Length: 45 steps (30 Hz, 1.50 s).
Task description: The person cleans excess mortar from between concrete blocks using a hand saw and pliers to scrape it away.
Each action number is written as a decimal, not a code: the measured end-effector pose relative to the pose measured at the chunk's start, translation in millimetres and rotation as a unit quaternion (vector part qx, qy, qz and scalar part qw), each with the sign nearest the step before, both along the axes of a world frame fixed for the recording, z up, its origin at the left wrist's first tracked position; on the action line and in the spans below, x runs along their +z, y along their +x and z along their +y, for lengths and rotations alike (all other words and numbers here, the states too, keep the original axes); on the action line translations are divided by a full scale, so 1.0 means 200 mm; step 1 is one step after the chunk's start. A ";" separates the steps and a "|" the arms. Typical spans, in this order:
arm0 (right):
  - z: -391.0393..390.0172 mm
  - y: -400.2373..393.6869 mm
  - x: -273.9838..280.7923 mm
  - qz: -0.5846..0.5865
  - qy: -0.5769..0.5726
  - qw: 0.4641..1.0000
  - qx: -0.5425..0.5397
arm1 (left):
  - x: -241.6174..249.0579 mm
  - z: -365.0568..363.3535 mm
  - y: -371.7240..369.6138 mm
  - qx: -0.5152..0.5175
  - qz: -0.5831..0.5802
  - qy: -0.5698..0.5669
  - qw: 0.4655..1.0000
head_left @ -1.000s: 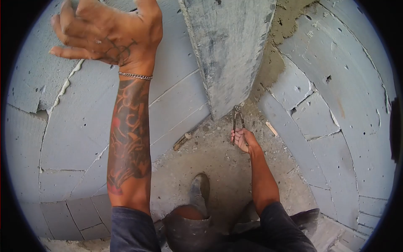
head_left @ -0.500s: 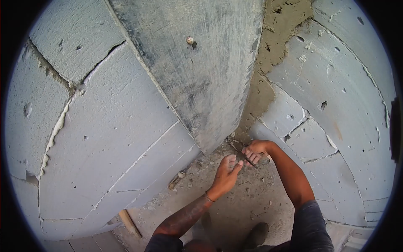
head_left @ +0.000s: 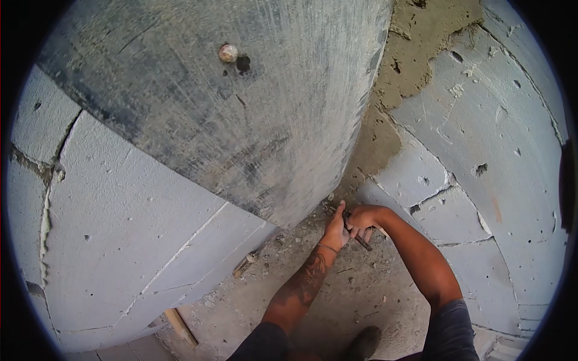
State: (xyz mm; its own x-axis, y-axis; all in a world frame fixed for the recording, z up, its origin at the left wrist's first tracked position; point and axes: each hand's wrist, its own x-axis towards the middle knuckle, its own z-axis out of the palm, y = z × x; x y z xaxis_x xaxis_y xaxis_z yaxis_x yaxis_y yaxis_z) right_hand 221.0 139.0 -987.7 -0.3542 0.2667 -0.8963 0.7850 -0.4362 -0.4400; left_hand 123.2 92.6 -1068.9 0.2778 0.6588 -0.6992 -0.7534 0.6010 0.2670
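Low in the corner, my right hand (head_left: 363, 218) is closed round a dark rod (head_left: 363, 242), whose lower end sticks out below the fingers. My left hand (head_left: 336, 230) lies against the rod and the right hand's fingers, thumb pointing up; how its fingers close is partly hidden. Just above both hands is the lower end of a tall grey board (head_left: 289, 120) with a round knob (head_left: 228, 53) on it. Wet mortar (head_left: 376, 141) runs down along the board's right edge.
Pale block walls rise at the left (head_left: 138, 210) and right (head_left: 469, 150), with cracks and joints. On the rubble-strewn floor (head_left: 337, 301) lie a short wooden-handled tool (head_left: 244, 265) by the left wall and a wooden stick (head_left: 180, 327) lower left. A dark shoe (head_left: 364, 343) shows below.
My left hand has moved up and right to meet the rod and my right hand. The view has shifted, so the board looks larger and farther left.
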 end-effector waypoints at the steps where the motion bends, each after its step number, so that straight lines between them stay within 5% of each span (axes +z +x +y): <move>1: 0.00 0.00 0.00 -0.002 -0.001 1.000 0.000 | 0.00 0.00 0.00 0.006 0.005 -0.004 1.000; 7: -0.08 -0.03 0.06 -0.002 0.030 1.000 -0.010 | -0.11 -0.01 -0.01 0.017 0.001 0.013 1.000; 9: -0.15 -0.04 0.03 0.006 0.003 0.987 -0.162 | -0.10 -0.03 -0.02 0.042 0.022 -0.002 0.999; 12: -0.28 -0.06 -0.06 0.011 -0.018 0.971 -0.236 | -0.15 -0.07 -0.06 -0.001 0.077 0.018 0.997; 14: -0.34 -0.10 -0.19 0.016 0.014 0.970 -0.243 | -0.15 -0.02 -0.10 -0.194 0.225 -0.001 0.955; 15: -0.38 -0.12 -0.24 0.021 0.043 0.969 -0.244 | -0.09 -0.01 -0.13 -0.192 0.223 0.000 0.956; 17: -0.47 -0.14 -0.29 0.015 0.087 0.971 -0.221 | 0.08 -0.05 -0.17 -0.440 0.496 0.117 0.740; 18: -0.48 -0.15 -0.31 0.013 0.138 0.971 -0.194 | 0.05 -0.04 -0.17 -0.438 0.498 0.120 0.739; 20: -0.56 -0.18 -0.46 -0.003 0.240 0.958 -0.156 | -0.04 -0.10 -0.17 -0.432 0.614 0.177 0.636; 21: -0.59 -0.19 -0.52 -0.021 0.339 0.933 -0.115 | -0.07 -0.12 -0.17 -0.434 0.615 0.177 0.635; 25: -0.64 -0.25 -0.42 -0.047 0.358 0.914 -0.185 | -0.11 -0.18 -0.16 -0.375 0.651 0.154 0.642; 28: -0.59 -0.19 -0.55 -0.045 0.385 0.917 -0.100 | -0.20 -0.13 -0.17 -0.362 0.653 0.170 0.643; 31: -0.49 -0.08 -0.56 0.045 0.261 0.959 -0.105 | -0.14 -0.08 -0.18 -0.385 0.595 0.167 0.685; 33: -0.43 -0.07 -0.36 0.040 0.060 0.954 -0.291 | -0.01 -0.11 -0.20 -0.404 0.548 0.142 0.719; 35: -0.42 -0.07 -0.29 0.048 0.056 0.955 -0.288 | 0.24 -0.23 -0.20 -0.370 0.638 0.184 0.650; 37: -0.44 -0.10 -0.21 0.051 0.078 0.974 -0.206 | 0.41 -0.41 -0.27 -0.068 0.689 0.438 0.573; 39: -0.50 -0.16 -0.16 0.086 0.024 0.954 -0.287 | 0.85 -0.50 -0.44 0.089 0.747 0.537 0.381; 41: -0.57 -0.20 -0.48 0.352 -0.232 0.746 -0.516 | 1.28 -0.49 -0.65 0.254 0.805 0.512 0.158; 42: -0.61 -0.25 -0.45 0.401 -0.239 0.688 -0.555 | 1.50 -0.42 -0.74 0.334 0.798 0.496 0.078; 45: -0.55 -0.20 -0.47 0.358 -0.209 0.759 -0.503 | 1.87 -0.15 -0.91 0.412 0.783 0.461 -0.065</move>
State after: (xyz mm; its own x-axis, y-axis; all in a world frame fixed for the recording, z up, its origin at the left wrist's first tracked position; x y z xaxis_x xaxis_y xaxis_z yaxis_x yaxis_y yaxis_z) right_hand 180.7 29.2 -1082.7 -0.5957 0.4696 -0.6516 -0.4115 -0.8752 -0.2545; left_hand -59.2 63.2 -695.0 0.1588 -0.1519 0.9756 0.9671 -0.1749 -0.1847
